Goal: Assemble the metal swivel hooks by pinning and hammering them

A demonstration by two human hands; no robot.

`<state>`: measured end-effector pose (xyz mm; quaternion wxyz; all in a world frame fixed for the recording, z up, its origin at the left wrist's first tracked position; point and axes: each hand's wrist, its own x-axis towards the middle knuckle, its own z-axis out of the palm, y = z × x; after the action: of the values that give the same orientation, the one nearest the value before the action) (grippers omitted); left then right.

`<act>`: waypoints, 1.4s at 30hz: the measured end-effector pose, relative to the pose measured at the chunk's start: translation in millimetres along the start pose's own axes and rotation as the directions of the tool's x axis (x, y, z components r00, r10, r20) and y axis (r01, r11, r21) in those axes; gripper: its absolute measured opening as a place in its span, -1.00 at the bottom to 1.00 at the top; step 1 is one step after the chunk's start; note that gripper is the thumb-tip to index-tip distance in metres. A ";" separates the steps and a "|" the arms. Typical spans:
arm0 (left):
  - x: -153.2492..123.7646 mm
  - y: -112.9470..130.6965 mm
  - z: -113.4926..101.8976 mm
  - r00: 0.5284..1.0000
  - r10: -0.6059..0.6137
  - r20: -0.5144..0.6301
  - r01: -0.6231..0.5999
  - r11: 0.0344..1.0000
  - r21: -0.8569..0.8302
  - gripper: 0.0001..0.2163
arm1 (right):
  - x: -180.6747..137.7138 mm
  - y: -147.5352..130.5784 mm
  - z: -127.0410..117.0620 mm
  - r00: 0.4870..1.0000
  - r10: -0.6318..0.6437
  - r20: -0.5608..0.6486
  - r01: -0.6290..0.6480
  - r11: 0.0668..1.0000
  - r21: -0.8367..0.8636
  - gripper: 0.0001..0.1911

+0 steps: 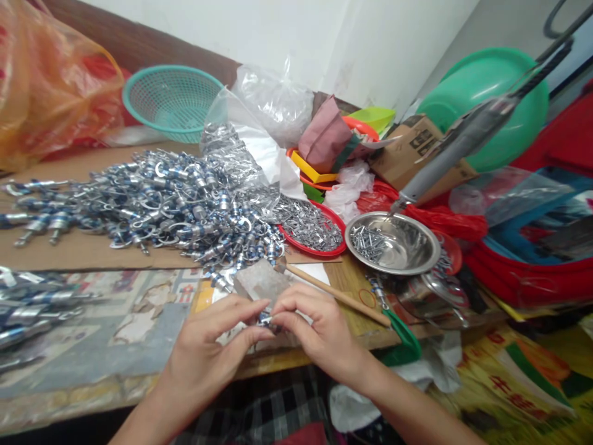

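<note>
My left hand and my right hand meet at the front edge of the workbench. Both pinch one small silver metal part with a blue band between thumb and fingertips. The fingers cover most of this part, so its full shape is hidden. Just behind it lies a flat grey metal block. A wooden handle slants across the bench behind my right hand; it looks like a hammer's. Further back rises a large heap of silver metal fittings with blue bands and ring ends.
More fittings lie at the left. Right of the heap are a red plate of small metal pieces and a steel bowl holding pins or screws. A grey powered screwdriver hangs above the bowl. A teal basket stands behind.
</note>
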<state>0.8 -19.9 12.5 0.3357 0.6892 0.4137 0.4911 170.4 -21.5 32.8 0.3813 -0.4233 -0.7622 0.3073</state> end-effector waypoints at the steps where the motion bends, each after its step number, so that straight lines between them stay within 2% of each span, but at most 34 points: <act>1: -0.7 1.8 -0.7 1.000 -0.010 0.019 0.011 1.000 -0.013 -0.84 | -0.9 0.8 -0.8 0.999 -0.033 -0.001 0.033 0.999 -0.030 -0.85; 4: -2.7 5.5 -3.4 0.992 -0.115 0.047 0.118 0.991 -0.058 -0.87 | -7.4 3.9 -1.2 0.985 -0.172 -0.027 0.168 0.981 -0.094 -0.91; 5: -3.3 6.3 -4.7 0.984 -0.168 0.060 0.173 0.982 -0.077 -0.88 | -10.5 5.3 -0.6 0.971 -0.234 -0.050 0.227 0.968 -0.111 -0.87; 7: -4.2 7.4 -7.7 0.961 -0.259 0.101 0.270 0.956 -0.117 -0.91 | -16.9 9.0 0.9 0.923 -0.376 -0.081 0.357 0.916 -0.184 -0.72; 9: -4.9 8.4 -10.4 0.940 -0.308 0.146 0.327 0.937 -0.124 -0.92 | -21.7 12.5 2.0 0.861 -0.506 -0.060 0.469 0.833 -0.292 -0.73; 12: -5.0 10.4 -12.6 0.932 -0.312 0.187 0.329 0.942 -0.071 -0.91 | -24.1 14.2 1.4 0.804 -0.595 -0.008 0.545 0.742 -0.390 -0.75; 16: -4.0 13.7 -13.2 0.963 -0.241 0.122 0.246 0.969 -0.033 -0.93 | -23.4 10.6 -1.3 0.809 -0.587 -0.020 0.536 0.751 -0.386 -0.75; 18: -3.8 14.6 -13.2 0.958 -0.260 0.120 0.269 0.961 -0.059 -0.92 | -23.1 9.2 -0.9 0.832 -0.553 -0.047 0.506 0.790 -0.347 -0.75; 20: -4.8 14.0 -12.5 0.931 -0.321 0.175 0.343 0.932 -0.115 -0.91 | -22.7 8.8 1.4 0.863 -0.498 -0.088 0.461 0.846 -0.267 -0.76; 23: -9.7 10.7 -9.3 0.856 -0.457 0.240 0.507 0.831 -0.227 -0.88 | -22.8 8.8 6.5 0.911 -0.384 -0.149 0.372 0.923 -0.104 -0.82; 26: -15.7 6.9 -4.5 0.769 -0.587 0.253 0.638 0.680 -0.361 -0.61 | -23.4 6.7 10.0 0.945 -0.267 -0.189 0.270 0.963 -0.012 -0.85; 28: -17.6 5.7 -1.8 0.739 -0.634 0.228 0.664 0.627 -0.407 -0.50 | -21.1 5.0 8.0 0.972 -0.184 -0.145 0.188 0.982 0.018 -0.87; 30: -16.9 5.8 0.0 0.731 -0.651 0.203 0.670 0.631 -0.392 -0.55 | -12.9 6.8 -0.4 0.993 -0.116 -0.028 0.117 0.993 0.027 -0.89; 32: -13.9 6.7 0.9 0.732 -0.649 0.209 0.672 0.635 -0.382 -0.57 | 3.0 16.6 -16.1 0.998 -0.070 0.000 0.070 0.995 -0.066 -0.89; 34: -9.6 7.8 1.4 0.735 -0.645 0.210 0.665 0.625 -0.409 -0.51 | 24.3 35.9 -36.8 0.992 -0.005 -0.123 -0.035 0.947 -0.318 -0.84; 35: -7.4 8.1 1.5 0.734 -0.646 0.208 0.662 0.615 -0.427 -0.48 | 35.4 48.4 -47.4 0.974 0.053 -0.219 -0.154 0.865 -0.477 -0.79; 36: -5.3 8.1 1.5 0.732 -0.648 0.208 0.662 0.606 -0.441 -0.46 | 45.7 61.6 -57.1 0.961 0.158 -0.228 -0.269 0.735 -0.622 -0.75; 38: -1.9 6.3 1.2 0.723 -0.650 0.233 0.674 0.592 -0.441 -0.47 | 62.2 87.1 -71.4 0.942 0.257 -0.218 -0.335 0.638 -0.693 -0.77; 42: 0.2 -2.4 0.1 0.706 -0.644 0.295 0.703 0.582 -0.410 -0.48 | 77.5 118.8 -77.9 0.924 0.350 -0.154 -0.342 0.579 -0.740 -0.77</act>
<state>0.4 -18.7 10.5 0.6839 0.3971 0.4839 0.3747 257.5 111.8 4.2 0.0997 -0.6816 -0.7242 0.0324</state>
